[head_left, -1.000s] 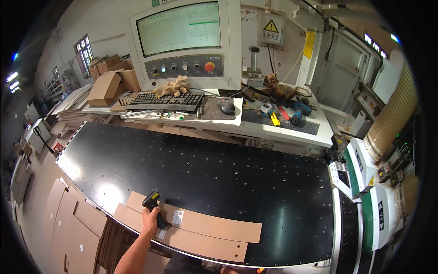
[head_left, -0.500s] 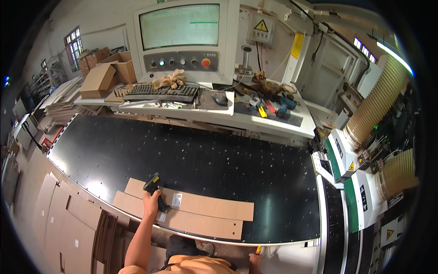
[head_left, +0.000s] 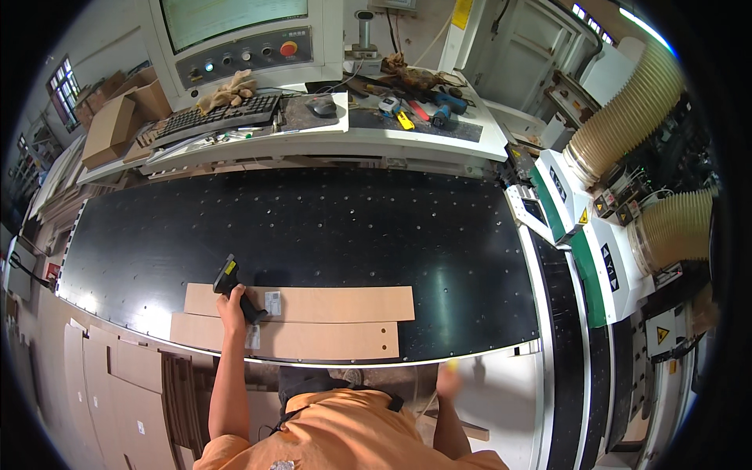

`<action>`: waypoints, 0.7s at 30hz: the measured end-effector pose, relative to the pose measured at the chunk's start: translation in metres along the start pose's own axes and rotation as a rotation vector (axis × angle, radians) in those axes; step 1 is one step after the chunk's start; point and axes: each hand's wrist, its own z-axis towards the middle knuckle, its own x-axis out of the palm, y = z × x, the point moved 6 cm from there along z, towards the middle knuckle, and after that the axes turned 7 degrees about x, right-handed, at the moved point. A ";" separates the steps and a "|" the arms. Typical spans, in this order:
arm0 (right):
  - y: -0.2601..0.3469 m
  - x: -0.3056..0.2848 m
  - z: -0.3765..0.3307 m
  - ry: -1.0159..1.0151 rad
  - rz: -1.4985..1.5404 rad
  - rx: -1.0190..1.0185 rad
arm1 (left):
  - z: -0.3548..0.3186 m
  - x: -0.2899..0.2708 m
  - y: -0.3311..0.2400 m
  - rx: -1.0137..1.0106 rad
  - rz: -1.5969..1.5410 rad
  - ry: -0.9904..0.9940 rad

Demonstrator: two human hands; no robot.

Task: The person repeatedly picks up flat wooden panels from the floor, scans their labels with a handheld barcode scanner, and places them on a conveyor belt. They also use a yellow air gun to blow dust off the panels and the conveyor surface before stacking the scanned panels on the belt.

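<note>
The left hand (head_left: 232, 305), lower left, still grips the scanner (head_left: 225, 279); the right hand (head_left: 448, 382) has blurred, its grip unclear.

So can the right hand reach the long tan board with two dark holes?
Probably: the right hand is near the holed end of the long tan board, with only the white table edge seemingly between. It seems to hold a blurred yellow thing, though.

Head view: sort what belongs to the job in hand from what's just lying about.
Apparently in the job: black scanner in the left grip, two brown boards, their white labels.

Apparently lying about: tan gloves, cardboard box, tools on the desk.
</note>
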 end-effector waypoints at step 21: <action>0.093 -0.222 -0.037 0.249 0.908 0.390 | -0.008 0.032 0.002 0.078 0.172 0.180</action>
